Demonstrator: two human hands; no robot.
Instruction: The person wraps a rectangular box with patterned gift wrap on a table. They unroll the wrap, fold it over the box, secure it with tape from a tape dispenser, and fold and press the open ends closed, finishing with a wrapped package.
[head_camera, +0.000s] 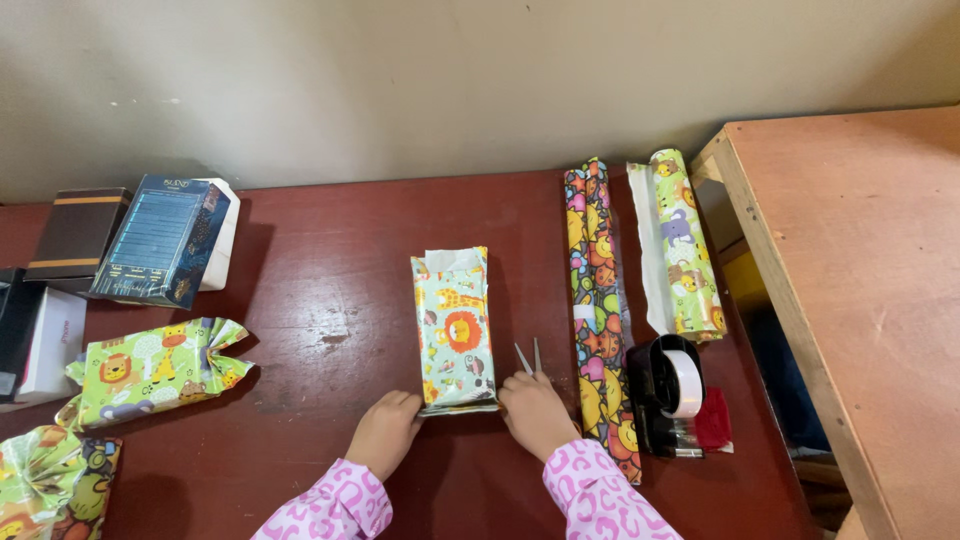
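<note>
Two hands at the near end of a wrapped box (455, 330) mid-table: left hand (385, 430) curled against its corner, right hand (535, 412) closed, scissors (528, 357) beneath; bare tabletop (330, 300) lies left

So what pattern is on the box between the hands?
The box has pale mint paper with cartoon animals, a lion and giraffe among them; head view.

Lighting: soft, even, moderately bright. Faint sheen on worktop (330, 300) left of wrapped box (455, 330); short shadows right of box. Focus sharp; slight wide-angle bowing at edges.
</note>
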